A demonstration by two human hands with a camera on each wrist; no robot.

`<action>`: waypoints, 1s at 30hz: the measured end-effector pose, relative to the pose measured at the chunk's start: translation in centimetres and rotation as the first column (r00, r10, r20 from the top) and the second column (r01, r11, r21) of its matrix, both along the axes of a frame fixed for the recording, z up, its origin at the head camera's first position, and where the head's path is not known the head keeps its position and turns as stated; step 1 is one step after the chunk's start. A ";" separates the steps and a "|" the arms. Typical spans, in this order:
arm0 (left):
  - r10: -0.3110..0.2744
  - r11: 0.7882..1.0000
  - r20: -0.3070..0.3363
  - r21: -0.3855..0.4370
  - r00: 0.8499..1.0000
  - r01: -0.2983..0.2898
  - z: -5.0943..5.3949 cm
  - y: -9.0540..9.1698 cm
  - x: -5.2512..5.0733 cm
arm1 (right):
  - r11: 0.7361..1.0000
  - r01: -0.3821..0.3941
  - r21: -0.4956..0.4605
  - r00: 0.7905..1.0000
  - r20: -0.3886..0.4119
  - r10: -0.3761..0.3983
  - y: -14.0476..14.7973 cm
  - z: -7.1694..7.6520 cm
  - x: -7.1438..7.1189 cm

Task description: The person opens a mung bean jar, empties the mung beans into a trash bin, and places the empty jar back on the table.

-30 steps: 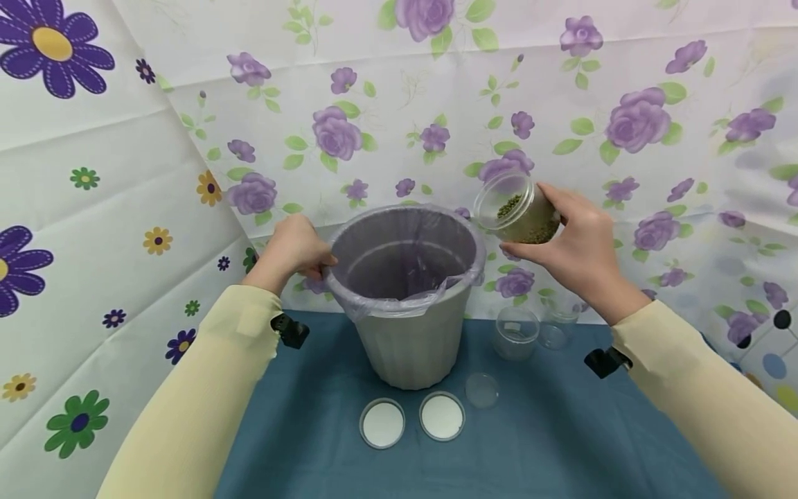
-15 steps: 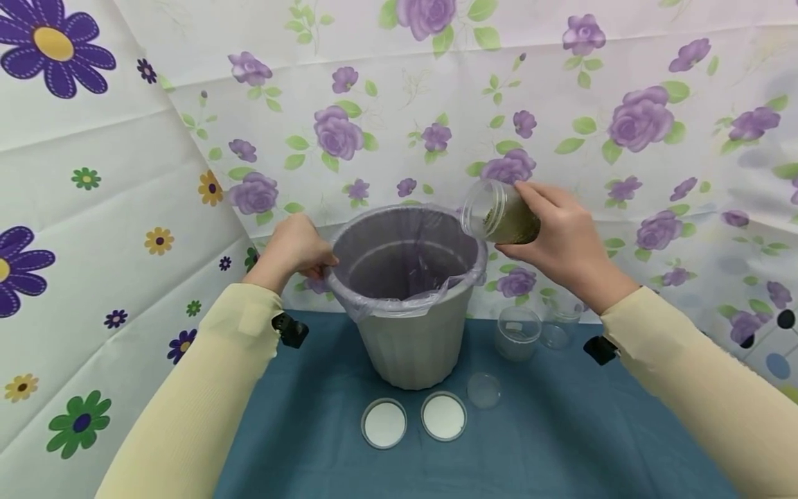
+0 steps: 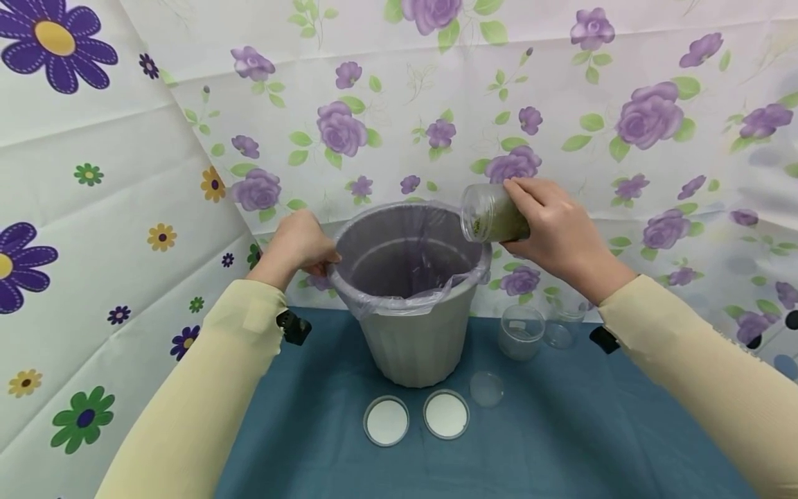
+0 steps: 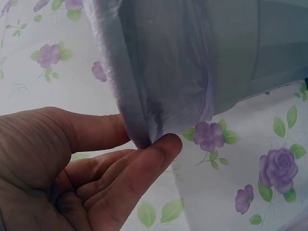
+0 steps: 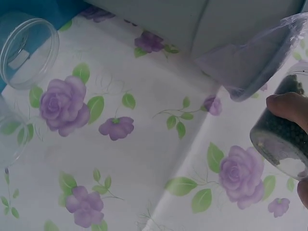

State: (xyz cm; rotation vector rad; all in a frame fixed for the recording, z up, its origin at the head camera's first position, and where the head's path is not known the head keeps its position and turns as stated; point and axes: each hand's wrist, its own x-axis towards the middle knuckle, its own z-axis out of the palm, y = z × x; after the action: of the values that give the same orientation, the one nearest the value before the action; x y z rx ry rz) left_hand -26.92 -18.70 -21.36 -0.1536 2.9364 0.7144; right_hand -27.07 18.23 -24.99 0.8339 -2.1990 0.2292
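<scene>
A grey bin (image 3: 418, 343) lined with a thin purplish plastic bag (image 3: 424, 303) stands upright at the back. My left hand (image 3: 299, 242) pinches its left rim, thumb on one side and fingers on the other, as the left wrist view (image 4: 96, 163) shows. In my right hand (image 3: 557, 225) is a clear plastic jar (image 3: 495, 213) of small green beans (image 5: 288, 120). The jar is tipped left, its mouth at the bin's right rim. Beans lie along its lower side, some near the mouth. I cannot see any falling, and the bin's bottom is hidden.
Two clear jars, one nearer (image 3: 522, 334) and one farther (image 3: 564, 326), stand right of the bin. Two round white-centred lids (image 3: 387, 421) and a clear lid (image 3: 486, 389) lie before it on the blue cloth (image 3: 530, 443). Flowered sheets (image 3: 374, 76) rise behind and at the left.
My right hand has moved left and tipped the jar further, bringing its mouth to the bin's rim. Beans have slid towards the mouth. The left hand keeps its hold on the rim.
</scene>
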 end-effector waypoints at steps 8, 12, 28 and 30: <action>0.011 1.000 -0.009 -0.006 1.000 -0.011 0.3 0.3 0.2 | 0.998 -0.015 0.061 0.999 -0.030 0.017 0.0 0.5 -0.1; 0.022 1.000 -0.010 -0.021 1.000 -0.022 0.1 0.3 0.1 | 0.996 -0.011 0.088 0.999 -0.029 0.014 0.0 0.5 0.0; 0.022 0.999 -0.024 -0.022 0.999 -0.023 -0.3 0.2 -0.3 | 0.993 -0.022 0.119 0.998 -0.057 0.029 -0.3 0.3 -0.1; 0.024 0.999 -0.023 -0.024 0.999 -0.025 -0.3 0.2 -0.2 | 0.993 -0.023 0.116 0.998 -0.059 0.030 -0.4 0.3 -0.1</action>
State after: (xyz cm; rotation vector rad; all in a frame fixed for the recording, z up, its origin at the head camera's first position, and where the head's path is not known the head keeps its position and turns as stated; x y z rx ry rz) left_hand -27.16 -18.46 -21.64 -0.1851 2.9711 0.6879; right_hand -27.13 17.85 -24.69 0.9215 -2.1614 0.0886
